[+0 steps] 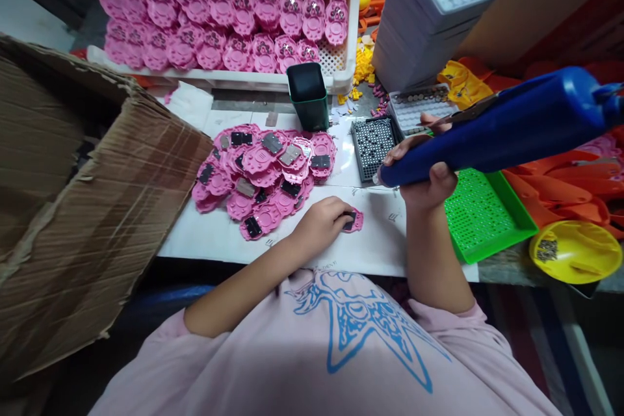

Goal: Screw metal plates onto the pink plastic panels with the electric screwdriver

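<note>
My left hand has its fingers drawn together on a small pink plastic casing with a dark plate on it, lying flat on the white work sheet. Wrapped round a blue electric screwdriver is my right hand, held above the sheet. The tool's tip points left and down, near a black grid tray and apart from the casing. To the left, a pile of pink casings carries black and silver plates.
A white crate of pink casings stands at the back, with a dark green container before it. A cardboard box borders the left. Stacked white trays, a green basket and a yellow bowl are on the right.
</note>
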A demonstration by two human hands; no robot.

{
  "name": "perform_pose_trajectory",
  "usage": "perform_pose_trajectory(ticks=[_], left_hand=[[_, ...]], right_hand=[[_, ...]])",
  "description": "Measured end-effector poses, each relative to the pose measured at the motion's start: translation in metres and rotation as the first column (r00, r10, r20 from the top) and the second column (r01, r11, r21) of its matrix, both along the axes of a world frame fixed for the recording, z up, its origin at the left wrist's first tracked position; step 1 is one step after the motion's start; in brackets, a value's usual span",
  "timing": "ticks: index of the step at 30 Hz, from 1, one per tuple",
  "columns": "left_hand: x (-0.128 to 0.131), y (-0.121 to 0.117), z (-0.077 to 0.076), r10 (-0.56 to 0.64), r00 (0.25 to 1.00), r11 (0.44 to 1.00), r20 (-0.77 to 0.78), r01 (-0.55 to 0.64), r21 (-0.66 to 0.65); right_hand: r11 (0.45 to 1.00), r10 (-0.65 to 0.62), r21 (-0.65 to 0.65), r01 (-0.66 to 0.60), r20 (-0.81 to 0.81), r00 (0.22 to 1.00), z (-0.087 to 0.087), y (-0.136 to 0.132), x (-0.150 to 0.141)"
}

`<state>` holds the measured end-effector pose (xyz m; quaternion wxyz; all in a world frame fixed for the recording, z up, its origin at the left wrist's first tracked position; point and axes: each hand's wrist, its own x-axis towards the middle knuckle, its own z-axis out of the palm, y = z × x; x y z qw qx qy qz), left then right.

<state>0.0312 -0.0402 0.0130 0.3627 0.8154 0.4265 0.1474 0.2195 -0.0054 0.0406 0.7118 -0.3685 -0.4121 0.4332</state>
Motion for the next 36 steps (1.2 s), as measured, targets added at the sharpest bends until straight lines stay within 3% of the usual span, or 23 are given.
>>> perform_pose_trajectory(ticks=[9, 16, 20, 27, 36], left_hand=[[0.003, -0.014, 0.000, 0.055, 0.978, 0.968, -0.199, -0.003, 0.252], [0.013, -0.022, -0.001, 0.110, 0.944, 0.945, -0.310, -0.003, 0.327], [0.011, -0.020, -0.003, 0.030, 0.957, 0.943, -0.289, 0.069, 0.326], [-0.004, -0.013, -0.001, -0.220, 0.953, 0.914, -0.207, 0.275, 0.298], [-0.006, -0.014, -0.003, -0.197, 0.975, 0.914, -0.104, 0.221, 0.340]], right_hand=[[1.000, 0.015, 0.014, -0.015, -0.032, 0.999, -0.005, -0.001, 0.002], [0.995, 0.006, 0.095, 0.000, -0.064, 0.998, -0.008, 0.003, 0.001], [0.994, 0.008, 0.105, -0.001, -0.064, 0.998, -0.011, 0.004, 0.002], [0.997, 0.015, 0.076, -0.010, -0.071, 0.997, -0.010, 0.004, 0.002], [0.998, -0.001, 0.068, 0.006, -0.085, 0.996, -0.003, 0.003, 0.000]])
